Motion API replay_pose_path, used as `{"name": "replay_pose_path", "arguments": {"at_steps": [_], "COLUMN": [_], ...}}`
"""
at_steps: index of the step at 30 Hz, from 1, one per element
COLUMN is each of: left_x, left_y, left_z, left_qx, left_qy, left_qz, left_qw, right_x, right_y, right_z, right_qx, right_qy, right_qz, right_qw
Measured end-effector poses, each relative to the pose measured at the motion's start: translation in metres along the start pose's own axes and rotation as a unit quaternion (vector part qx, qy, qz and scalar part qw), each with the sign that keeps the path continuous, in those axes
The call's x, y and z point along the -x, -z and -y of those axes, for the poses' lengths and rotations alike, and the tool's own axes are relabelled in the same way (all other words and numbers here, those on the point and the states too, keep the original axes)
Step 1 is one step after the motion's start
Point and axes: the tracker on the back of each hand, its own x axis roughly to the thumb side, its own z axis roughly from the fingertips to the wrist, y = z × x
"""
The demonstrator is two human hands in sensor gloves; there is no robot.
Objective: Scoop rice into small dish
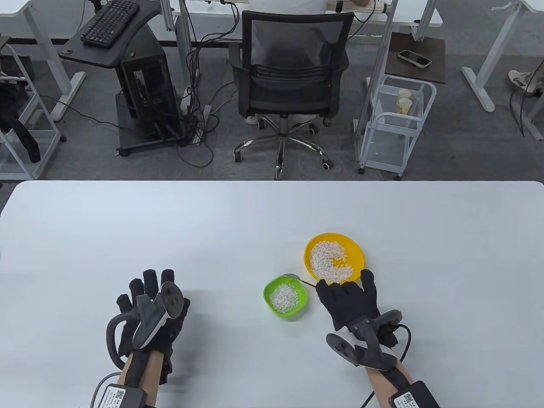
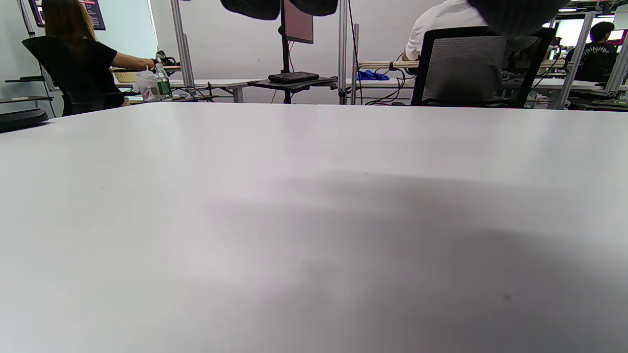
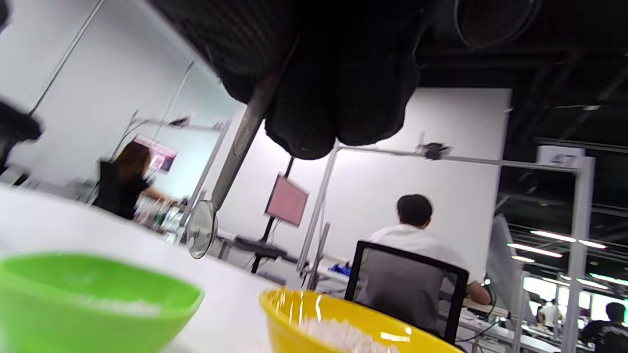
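Your white table [image 1: 127, 221] carries a yellow plate [image 1: 312, 246] of rice [image 1: 329, 261] right of centre, with the small green dish [image 1: 268, 293] of rice just beside it, nearer your edge. Your left hand [image 1: 146, 316] lies flat, fingers spread, holding nothing. Your right hand [image 1: 348, 299] grips a metal spoon [image 1: 297, 277], its bowl over the green dish's far rim.

light: bright, even, overhead | shadows: soft grey patch on table [image 2: 373, 255] in left wrist view | glare: highlights on yellow bowl [image 3: 314, 314] rim | blur: right wrist view smeared, green bowl [image 3: 93, 299] soft | table view: sharp
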Motion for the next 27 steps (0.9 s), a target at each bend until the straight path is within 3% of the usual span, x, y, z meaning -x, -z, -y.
{"name": "replay_pose_path", "arguments": {"at_steps": [1,2,4,6,8,10,12,16,19,20,24,27], "left_x": [0.0,0.0,0.0,0.0,0.0,0.001,0.003,0.003,0.002,0.002,0.005,0.009], "left_y": [0.0,0.0,0.001,0.0,0.001,0.002,0.002,0.002,0.003,0.003,0.004,0.005], "left_z": [0.0,0.001,0.001,0.0,0.0,0.0,0.0,0.0,0.003,0.003,0.004,0.003], "left_qx": [0.0,0.001,0.003,0.003,0.004,0.004,0.005,0.004,0.009,0.011,0.016,-0.001], "left_qy": [-0.001,-0.002,-0.001,-0.001,-0.005,-0.006,-0.007,-0.011,-0.007,-0.006,-0.022,-0.041], "left_qz": [0.001,0.002,0.003,0.003,0.004,0.003,0.001,0.0,0.001,0.001,0.004,0.006], "left_qw": [1.0,1.0,1.0,1.0,1.0,1.0,1.0,1.0,1.0,1.0,1.0,0.999], "right_x": [0.006,0.022,0.04,0.062,0.081,0.09,0.092,0.086,0.08,0.078,0.08,0.084], "right_y": [0.001,0.0,-0.004,-0.011,-0.023,-0.031,-0.033,-0.031,-0.028,-0.027,-0.015,-0.013], "right_z": [0.0,-0.003,-0.012,-0.026,-0.042,-0.054,-0.06,-0.066,-0.066,-0.063,-0.033,-0.018], "right_qx": [0.006,0.002,-0.016,-0.06,-0.085,-0.087,-0.081,-0.114,-0.16,-0.165,-0.11,-0.105], "right_qy": [0.031,0.091,0.14,0.198,0.299,0.374,0.407,0.403,0.415,0.408,0.275,0.217], "right_qz": [-0.043,-0.141,-0.222,-0.324,-0.427,-0.487,-0.498,-0.476,-0.459,-0.448,-0.421,-0.397], "right_qw": [0.999,0.986,0.965,0.923,0.849,0.784,0.761,0.774,0.769,0.778,0.858,0.886]}}
